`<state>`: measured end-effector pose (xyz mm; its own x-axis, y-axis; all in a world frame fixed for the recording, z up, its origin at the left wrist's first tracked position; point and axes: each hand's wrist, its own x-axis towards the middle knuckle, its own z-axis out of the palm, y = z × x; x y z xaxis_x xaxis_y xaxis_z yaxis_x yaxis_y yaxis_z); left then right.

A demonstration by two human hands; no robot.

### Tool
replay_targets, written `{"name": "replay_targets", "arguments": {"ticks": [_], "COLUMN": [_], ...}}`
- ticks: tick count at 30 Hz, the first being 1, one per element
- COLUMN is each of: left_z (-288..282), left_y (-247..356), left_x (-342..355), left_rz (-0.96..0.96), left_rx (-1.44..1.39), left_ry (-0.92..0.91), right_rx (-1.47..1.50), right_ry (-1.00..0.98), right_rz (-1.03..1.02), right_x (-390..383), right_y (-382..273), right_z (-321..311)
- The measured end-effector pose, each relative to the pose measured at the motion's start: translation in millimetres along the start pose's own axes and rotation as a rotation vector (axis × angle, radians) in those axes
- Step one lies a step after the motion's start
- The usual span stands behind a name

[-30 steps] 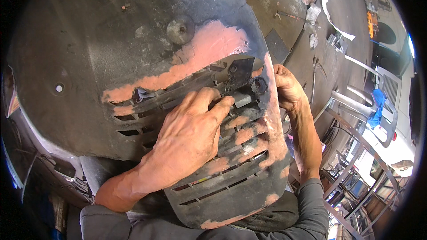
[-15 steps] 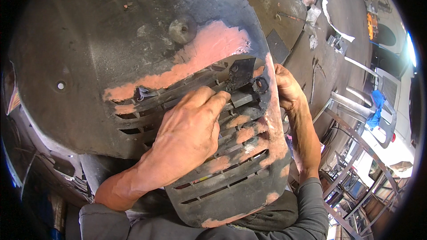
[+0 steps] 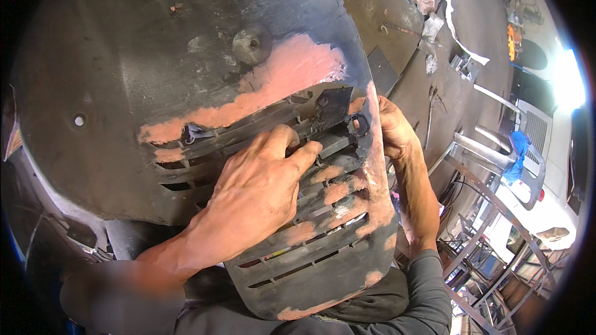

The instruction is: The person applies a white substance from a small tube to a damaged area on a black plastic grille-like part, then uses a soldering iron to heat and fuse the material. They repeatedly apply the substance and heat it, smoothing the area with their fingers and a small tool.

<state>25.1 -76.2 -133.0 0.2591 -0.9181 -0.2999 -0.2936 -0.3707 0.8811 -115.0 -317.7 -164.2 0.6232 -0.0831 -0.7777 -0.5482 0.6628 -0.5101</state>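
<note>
- The dark panel (image 3: 186,80), slatted and smeared with pink filler (image 3: 295,62), lies tilted in front of the person, its lower end near the lap.
- The left hand (image 3: 254,180) comes over the dark panel from its lower left edge, back of the hand upward, wrist nearly straight, forearm slanting up toward the slats.
- Its fingers are bent, the tips pointing down and forward at the slats in the panel's middle; the index finger reaches out toward a grey bar (image 3: 335,143).
- The left fingertips are hard to make out, so whether they pinch something or only press cannot be told.
- The right hand (image 3: 391,125) is at the right edge of the dark panel, forearm rising steeply from the grey sleeve (image 3: 428,282) below, wrist bent inward.
- Its fingers pass behind that edge and are mostly hidden; what they grip, if anything, cannot be told.
- Just inside the panel's right edge sit a ring-shaped fitting (image 3: 359,124) and, beside it, a dark flap (image 3: 333,107).
- The left forearm's lower part, below the panel's lower left edge, is covered by a blurred patch.
- The panel's top runs out of view.
</note>
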Motion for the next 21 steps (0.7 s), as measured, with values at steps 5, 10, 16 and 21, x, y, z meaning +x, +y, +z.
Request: {"name": "replay_targets", "arguments": {"ticks": [5, 10, 16, 21], "left_z": [0.1, 0.1, -1.3, -1.1], "left_y": [-2.3, -3.9, -2.9, -4.9], "left_x": [-0.5, 0.7, -0.3, -1.0], "left_rz": [0.009, -0.008, -0.001, -0.007], "left_rx": [-0.014, -0.047, -0.060, -0.044], "left_ry": [0.013, 0.011, 0.031, 0.029], "right_rx": [-0.013, 0.010, -0.064, -0.053], "right_ry": [0.013, 0.023, 0.031, 0.060], "right_rz": [-0.011, -0.004, -0.008, -0.010], "right_x": [-2.1, -5.2, -3.9, -4.4], "right_y": [2.6, 2.1, 2.8, 4.1], "right_z": [1.2, 3.6, 0.9, 3.9]}}
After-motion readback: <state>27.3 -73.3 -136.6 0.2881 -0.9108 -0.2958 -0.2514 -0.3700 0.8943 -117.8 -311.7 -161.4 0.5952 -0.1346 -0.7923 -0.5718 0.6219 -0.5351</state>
